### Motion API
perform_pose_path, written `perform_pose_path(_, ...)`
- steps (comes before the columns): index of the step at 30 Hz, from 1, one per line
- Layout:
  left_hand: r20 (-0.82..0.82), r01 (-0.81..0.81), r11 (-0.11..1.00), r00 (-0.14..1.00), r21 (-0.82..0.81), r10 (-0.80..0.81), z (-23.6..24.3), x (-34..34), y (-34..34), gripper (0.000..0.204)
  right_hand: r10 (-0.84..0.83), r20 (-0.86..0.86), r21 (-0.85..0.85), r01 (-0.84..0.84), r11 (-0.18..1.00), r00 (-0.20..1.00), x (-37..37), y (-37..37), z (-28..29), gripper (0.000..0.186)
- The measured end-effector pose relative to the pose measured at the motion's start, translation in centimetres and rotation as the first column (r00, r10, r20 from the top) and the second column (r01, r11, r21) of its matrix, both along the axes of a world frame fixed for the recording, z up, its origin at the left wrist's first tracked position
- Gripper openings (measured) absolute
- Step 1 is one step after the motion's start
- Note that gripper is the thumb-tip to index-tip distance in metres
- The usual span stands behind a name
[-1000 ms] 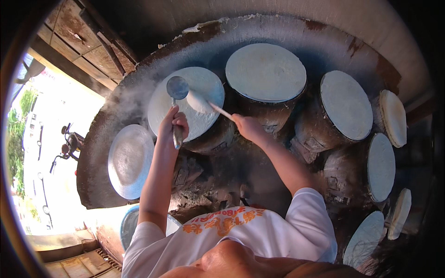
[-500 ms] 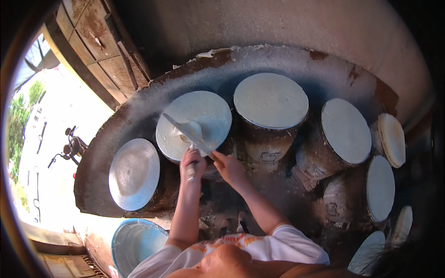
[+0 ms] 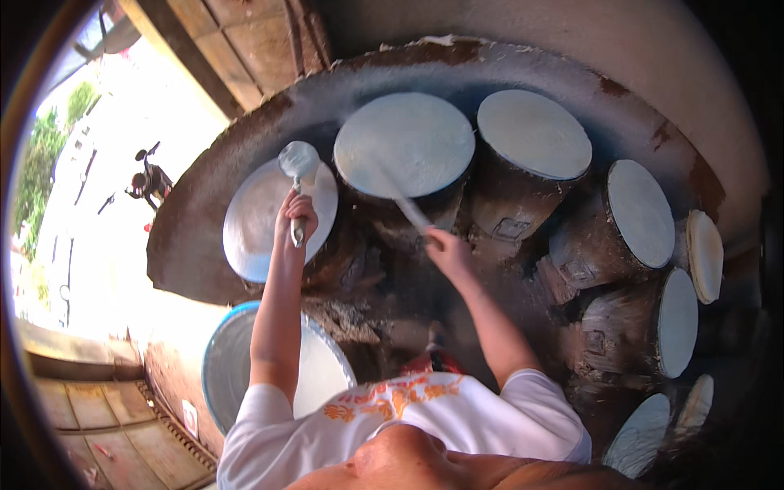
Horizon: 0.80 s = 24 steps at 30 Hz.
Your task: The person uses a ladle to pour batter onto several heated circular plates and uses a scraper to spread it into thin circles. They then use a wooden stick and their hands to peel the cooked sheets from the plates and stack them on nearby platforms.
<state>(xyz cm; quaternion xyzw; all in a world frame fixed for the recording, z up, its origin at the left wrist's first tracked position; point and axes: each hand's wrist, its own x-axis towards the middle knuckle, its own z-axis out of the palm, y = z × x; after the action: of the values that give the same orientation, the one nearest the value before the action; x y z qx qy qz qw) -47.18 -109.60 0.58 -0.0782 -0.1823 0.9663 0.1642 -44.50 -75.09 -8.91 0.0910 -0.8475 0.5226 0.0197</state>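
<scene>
My left hand [image 3: 297,214] is closed round the handle of a ladle [image 3: 299,158]. The ladle's pale bowl is above the far edge of the leftmost round griddle [image 3: 247,233], a bare greyish metal disc. In my right hand [image 3: 449,253] is the handle of a long flat spatula [image 3: 408,208], smeared by motion. Its blade reaches over the near side of the second griddle [image 3: 416,135], which is covered by a thin white batter layer. Whether the blade touches the batter I cannot tell.
More white-covered drum griddles [image 3: 535,135] curve round to the right along a low soot-stained wall [image 3: 245,139]. Pale round sheets [image 3: 704,253] stand at the right. Close by my left arm is a blue-rimmed tub [image 3: 327,367] with whitish contents. A motorcycle [image 3: 151,184] stands outside.
My left hand has carried the ladle leftward, from the second griddle to the leftmost one. The spatula has come away from the ladle, and my hands are farther apart. The view has shifted.
</scene>
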Motion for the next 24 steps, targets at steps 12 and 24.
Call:
perform_pose_path(12,0.157,0.044,0.479,0.968,-0.877,0.197,-4.4,-1.1,-4.8,0.041,-0.101,-0.215,-0.151,0.07,0.986,0.971,-2.9,-20.4,-1.3,0.037)
perform_pose_path(24,0.063,0.156,-0.389,0.968,-0.908,0.241,-4.8,-0.3,-10.4,0.056,0.182,-0.262,0.159,-0.143,0.977,0.948,-2.3,-18.4,5.3,0.031)
